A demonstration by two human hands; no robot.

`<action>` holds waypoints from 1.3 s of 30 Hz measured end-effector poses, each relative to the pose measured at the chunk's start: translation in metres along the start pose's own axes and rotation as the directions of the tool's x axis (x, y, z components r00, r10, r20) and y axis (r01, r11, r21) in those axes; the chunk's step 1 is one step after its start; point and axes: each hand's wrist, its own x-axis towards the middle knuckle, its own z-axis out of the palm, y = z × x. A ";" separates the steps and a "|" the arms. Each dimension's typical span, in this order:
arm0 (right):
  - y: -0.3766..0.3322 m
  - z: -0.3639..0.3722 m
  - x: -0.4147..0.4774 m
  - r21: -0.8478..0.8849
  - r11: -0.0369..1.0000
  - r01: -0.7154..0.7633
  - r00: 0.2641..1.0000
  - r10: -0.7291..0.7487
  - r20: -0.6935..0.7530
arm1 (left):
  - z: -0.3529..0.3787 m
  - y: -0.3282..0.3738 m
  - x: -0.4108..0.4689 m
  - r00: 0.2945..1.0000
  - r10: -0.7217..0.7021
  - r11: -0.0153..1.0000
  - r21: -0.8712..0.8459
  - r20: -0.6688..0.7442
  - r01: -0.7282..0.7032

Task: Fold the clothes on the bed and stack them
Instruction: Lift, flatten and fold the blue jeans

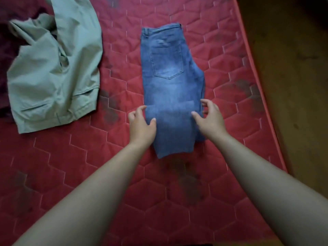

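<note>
red bed (230,68) is filling the frame, crumpled green garment (53,68) waiting upper left. half-folded jeans (170,86) are lying centre. left hand (140,125) and right hand (209,116) are hovering at their lower edges, fingers loosely spread, gripping nothing. next fold's probably needing both edges pinched.

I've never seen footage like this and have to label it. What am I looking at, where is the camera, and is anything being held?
There is no machine here: these are a person's two bare arms. The single picture comes from a camera worn on their head, looking forward and down. Below is a red quilted mattress. In the middle lie folded jeans, back pocket up. To the left lies a crumpled green garment, next to a dark maroon cloth. The left hand and right hand are at the jeans' two sides, fingers loosely curled. Neither plainly grips anything.
</note>
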 end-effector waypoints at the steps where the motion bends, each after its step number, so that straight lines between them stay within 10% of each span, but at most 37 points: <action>1: 0.008 0.006 0.009 -0.059 0.998 0.003 0.998 0.000 0.061 | 0.006 -0.007 0.007 0.999 -0.031 0.998 0.055 0.027 0.029; 6: 0.060 0.038 0.010 -0.156 0.987 -0.035 0.958 0.078 0.278 | 0.043 -0.055 0.005 0.947 -0.207 0.969 0.184 0.245 0.164; 14: 0.066 0.060 -0.013 -0.055 0.977 -0.207 0.953 0.215 0.214 | 0.063 -0.065 0.001 0.956 -0.243 0.969 0.079 0.166 0.233; 27: -0.059 -0.001 0.154 0.660 0.729 -0.180 0.956 0.289 -0.058 | 0.002 0.045 0.144 0.998 0.045 0.999 -0.003 0.039 -0.045; 33: -0.011 0.034 0.135 0.090 0.972 -0.216 0.976 0.216 0.008 | 0.018 -0.007 0.133 0.962 -0.131 0.961 0.270 0.242 0.063; 39: 0.027 0.056 0.089 -0.189 0.892 -0.411 0.908 0.420 0.007 | 0.039 -0.041 0.111 0.906 -0.261 0.965 0.121 0.333 0.233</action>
